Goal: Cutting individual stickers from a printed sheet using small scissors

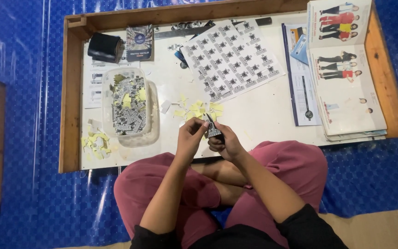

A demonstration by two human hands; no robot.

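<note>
My left hand (pixel 190 137) and my right hand (pixel 225 144) meet over the near edge of a low white table (pixel 259 115). Together they hold a small black-and-white printed sticker piece (pixel 213 127), with the left fingers pinching at its top edge. Just beyond the hands lies a scatter of yellow backing scraps (pixel 199 109). Further back rests a sheet of printed stickers (pixel 231 59) in rows.
A clear plastic tub (pixel 127 103) of cut stickers and yellow scraps stands at the left, with more yellow scraps (pixel 95 142) near it. A black roll (pixel 105 47), a small booklet (pixel 140 42) and open catalogues (pixel 344 69) lie about. Blue plastic sheeting (pixel 28 115) covers the floor.
</note>
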